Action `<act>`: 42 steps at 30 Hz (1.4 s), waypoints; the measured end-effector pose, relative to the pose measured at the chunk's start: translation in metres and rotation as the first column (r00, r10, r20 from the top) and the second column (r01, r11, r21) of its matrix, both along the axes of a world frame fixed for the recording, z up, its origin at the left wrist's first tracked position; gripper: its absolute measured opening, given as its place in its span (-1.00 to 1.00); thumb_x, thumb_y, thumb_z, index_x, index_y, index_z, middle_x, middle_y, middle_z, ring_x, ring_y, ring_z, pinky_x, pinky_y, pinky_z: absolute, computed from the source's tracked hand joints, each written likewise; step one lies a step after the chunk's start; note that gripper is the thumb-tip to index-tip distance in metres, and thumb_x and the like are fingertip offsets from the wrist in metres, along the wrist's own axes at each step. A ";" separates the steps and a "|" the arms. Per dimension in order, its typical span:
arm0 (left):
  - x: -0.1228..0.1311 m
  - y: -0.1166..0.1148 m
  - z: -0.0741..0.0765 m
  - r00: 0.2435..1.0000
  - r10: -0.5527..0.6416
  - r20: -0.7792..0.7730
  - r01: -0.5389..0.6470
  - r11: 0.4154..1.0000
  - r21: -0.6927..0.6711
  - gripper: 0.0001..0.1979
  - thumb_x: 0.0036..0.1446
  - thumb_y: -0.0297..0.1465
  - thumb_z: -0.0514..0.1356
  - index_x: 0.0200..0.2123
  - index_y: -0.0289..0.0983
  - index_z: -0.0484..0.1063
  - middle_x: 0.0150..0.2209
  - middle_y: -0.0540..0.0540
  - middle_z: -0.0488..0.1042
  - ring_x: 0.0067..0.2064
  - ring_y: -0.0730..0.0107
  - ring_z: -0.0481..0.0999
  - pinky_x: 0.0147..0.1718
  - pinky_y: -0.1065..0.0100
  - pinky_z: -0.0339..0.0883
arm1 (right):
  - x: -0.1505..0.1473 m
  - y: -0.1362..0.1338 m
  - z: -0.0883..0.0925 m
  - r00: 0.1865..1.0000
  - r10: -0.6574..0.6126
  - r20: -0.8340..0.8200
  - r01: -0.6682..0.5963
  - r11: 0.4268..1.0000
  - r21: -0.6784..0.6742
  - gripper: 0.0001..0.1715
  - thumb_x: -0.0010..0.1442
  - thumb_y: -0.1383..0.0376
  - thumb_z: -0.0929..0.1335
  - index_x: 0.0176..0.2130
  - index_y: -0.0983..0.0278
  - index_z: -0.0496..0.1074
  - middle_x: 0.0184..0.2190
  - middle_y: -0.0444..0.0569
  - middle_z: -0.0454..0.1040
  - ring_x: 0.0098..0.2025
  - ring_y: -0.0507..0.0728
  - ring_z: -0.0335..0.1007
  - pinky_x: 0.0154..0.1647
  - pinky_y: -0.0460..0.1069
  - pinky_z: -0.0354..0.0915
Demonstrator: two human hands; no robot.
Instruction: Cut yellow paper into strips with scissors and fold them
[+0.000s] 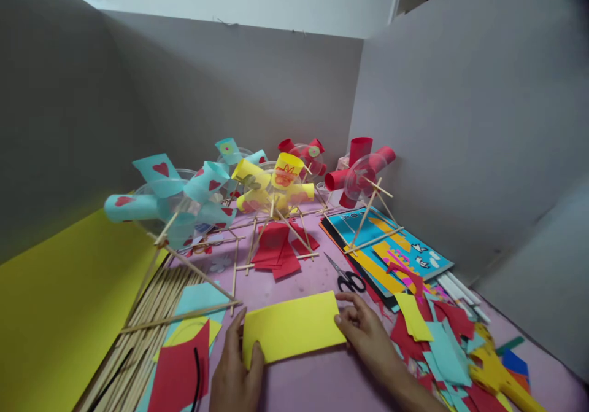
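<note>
A yellow rectangle of paper [294, 326] is held just above the pink tabletop, tilted slightly up to the right. My left hand [239, 363] grips its left end, thumb on the front face and fingers behind. At the right end, my right hand [368, 332] pinches the edge between thumb and fingers. Black-handled scissors [351, 282] lie just beyond my right hand. Red paper pieces [276, 249] rest farther back in the middle. Left of my left hand lies a red sheet [177, 369] over yellow and light blue paper.
Pinwheel-like models on stick stands, light blue [184, 191], yellow [276, 185] and red [361, 169], line the back. Wooden sticks [151, 307] lie left. A picture book [391, 246], paper scraps [442, 338] and a yellow glue gun [497, 375] fill the right. Grey panels [239, 80] enclose the table.
</note>
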State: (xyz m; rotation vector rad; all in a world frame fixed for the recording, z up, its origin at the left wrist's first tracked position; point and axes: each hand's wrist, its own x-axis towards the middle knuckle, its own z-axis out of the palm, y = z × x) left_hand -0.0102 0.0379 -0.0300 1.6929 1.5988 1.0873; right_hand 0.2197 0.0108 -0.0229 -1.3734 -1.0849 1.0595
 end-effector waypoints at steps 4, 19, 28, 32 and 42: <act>-0.001 0.003 -0.009 0.982 -0.015 -0.187 0.017 1.000 0.011 -0.47 0.17 -0.22 -0.08 0.16 -0.36 0.03 0.21 -0.32 0.16 0.21 0.11 0.17 0.11 0.05 0.15 | 0.001 0.000 -0.005 0.989 -0.040 0.143 0.031 0.998 0.060 -0.61 0.12 0.17 0.28 -0.09 0.32 0.22 -0.60 -0.27 0.14 -0.52 0.05 0.13 -0.49 -0.07 0.06; 0.012 -0.008 0.004 0.798 -0.065 -0.599 0.087 0.996 0.008 -0.50 0.16 -0.54 -0.16 0.19 -0.41 0.07 0.00 -0.30 0.37 0.03 0.14 0.32 -0.01 0.11 0.23 | 0.007 -0.004 -0.024 0.833 0.036 0.552 -0.032 0.999 -0.016 -0.61 0.16 0.09 0.16 -0.11 0.27 0.26 -0.53 -0.13 0.32 -0.48 0.14 0.32 -0.43 -0.01 0.19; 0.015 -0.015 0.012 0.828 -0.063 -0.557 0.045 0.998 -0.046 -0.46 0.14 -0.58 -0.16 0.21 -0.40 0.03 0.00 -0.27 0.35 0.02 0.19 0.31 0.01 0.18 0.18 | 0.005 -0.010 -0.029 0.827 -0.018 0.561 0.009 1.000 0.019 -0.55 0.15 0.01 0.17 -0.11 0.23 0.31 -0.49 -0.10 0.45 -0.48 0.12 0.40 -0.43 -0.04 0.27; 0.014 -0.015 0.010 0.842 -0.075 -0.534 0.062 0.997 -0.043 -0.47 0.16 -0.53 -0.17 0.22 -0.39 0.03 0.11 -0.28 0.29 0.14 0.18 0.22 0.08 0.18 0.13 | 0.005 -0.012 -0.028 0.848 -0.112 0.518 0.082 0.993 0.082 -0.53 0.11 -0.03 0.20 -0.13 0.21 0.35 -0.41 -0.06 0.53 -0.38 0.13 0.48 -0.39 -0.07 0.32; 0.012 -0.018 0.005 0.920 -0.042 -0.389 0.064 0.997 0.044 -0.50 0.18 -0.46 -0.18 0.18 -0.43 0.10 0.17 -0.27 0.26 0.19 0.26 0.20 0.14 0.17 0.13 | 0.022 -0.010 -0.049 0.802 -0.113 0.586 0.052 0.991 0.121 -0.56 0.13 0.00 0.24 -0.13 0.21 0.38 -0.31 -0.02 0.58 -0.27 0.14 0.53 -0.35 -0.12 0.40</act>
